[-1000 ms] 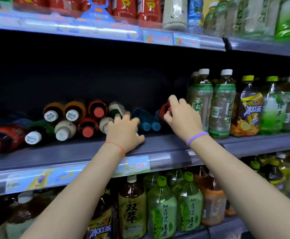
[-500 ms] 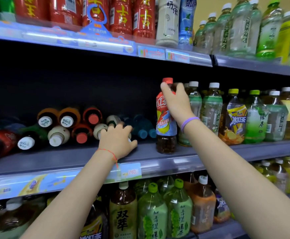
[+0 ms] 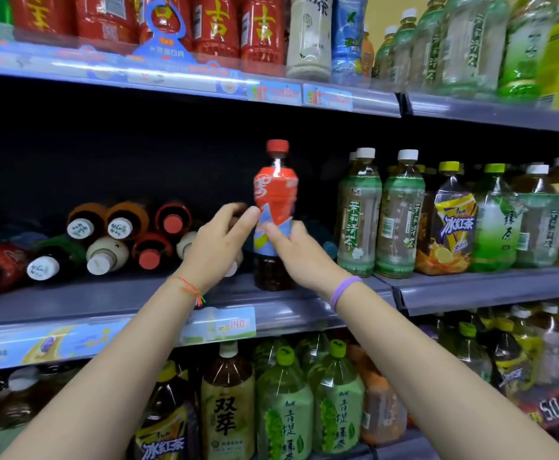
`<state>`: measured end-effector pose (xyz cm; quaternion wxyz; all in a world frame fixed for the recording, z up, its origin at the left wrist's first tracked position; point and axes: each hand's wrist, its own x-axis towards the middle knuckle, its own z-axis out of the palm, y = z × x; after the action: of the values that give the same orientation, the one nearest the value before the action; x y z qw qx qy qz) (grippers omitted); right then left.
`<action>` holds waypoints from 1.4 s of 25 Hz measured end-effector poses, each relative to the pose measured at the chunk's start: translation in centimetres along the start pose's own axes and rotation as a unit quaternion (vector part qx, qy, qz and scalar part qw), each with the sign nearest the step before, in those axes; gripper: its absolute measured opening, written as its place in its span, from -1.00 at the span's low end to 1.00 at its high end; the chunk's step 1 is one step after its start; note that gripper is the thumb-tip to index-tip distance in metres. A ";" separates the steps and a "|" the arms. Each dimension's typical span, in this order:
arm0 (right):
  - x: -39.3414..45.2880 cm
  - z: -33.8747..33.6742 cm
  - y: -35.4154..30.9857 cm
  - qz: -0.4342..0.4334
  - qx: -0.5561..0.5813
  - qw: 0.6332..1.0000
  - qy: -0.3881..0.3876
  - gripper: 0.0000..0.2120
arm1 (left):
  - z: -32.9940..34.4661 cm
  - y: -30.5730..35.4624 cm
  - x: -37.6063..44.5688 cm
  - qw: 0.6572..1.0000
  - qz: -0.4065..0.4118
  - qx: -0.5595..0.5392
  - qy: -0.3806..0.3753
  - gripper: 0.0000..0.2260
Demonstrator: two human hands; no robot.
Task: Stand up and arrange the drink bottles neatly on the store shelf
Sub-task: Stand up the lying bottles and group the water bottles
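Head view showed the middle shelf (image 3: pixel 105 300) running across the frame, grey and dark behind; to its right stood a row of upright bottles (image 3: pixel 401 214), green and yellow labels facing you; to its left a heap of fallen bottles (image 3: pixel 112 237) lay on their sides, caps pointing out at you. Between the two groups the red bottle (image 3: pixel 275 207) stood upright on the shelf, red cap on top, dark drink at the bottom. Your left hand (image 3: pixel 216 244) reached in from the left, fingers straight, one fingertip touching the label's left edge; your right hand (image 3: pixel 296 250) met the label lower down on its front, fingers loosely extended against it, whether they truly gripped you could not tell from here. A red string (image 3: pixel 188 288) circled your left wrist; a purple band (image 3: pixel 342 290) your right.
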<state>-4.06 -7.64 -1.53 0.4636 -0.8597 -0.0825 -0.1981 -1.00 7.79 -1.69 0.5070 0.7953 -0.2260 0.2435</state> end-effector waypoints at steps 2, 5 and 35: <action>-0.1 0.7 -0.5 -0.025 -0.049 0.995 -0.079 -0.59 | 0.3 0.2 0.0 1.000 -0.005 -0.023 0.010 -0.66; 0.2 0.0 -0.1 -0.102 -0.144 0.980 -0.090 -0.67 | 0.4 -0.7 0.0 0.998 -0.014 0.030 0.061 -0.49; 4.9 -2.2 -4.9 -0.152 0.004 0.965 0.214 -0.63 | -0.6 -0.8 -1.9 0.987 -0.005 0.073 0.141 -0.12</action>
<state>-1.82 -6.94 5.34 0.4382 -0.7729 -0.1116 -0.4452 -2.06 8.86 -3.19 0.4756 0.7890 -0.1296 0.3668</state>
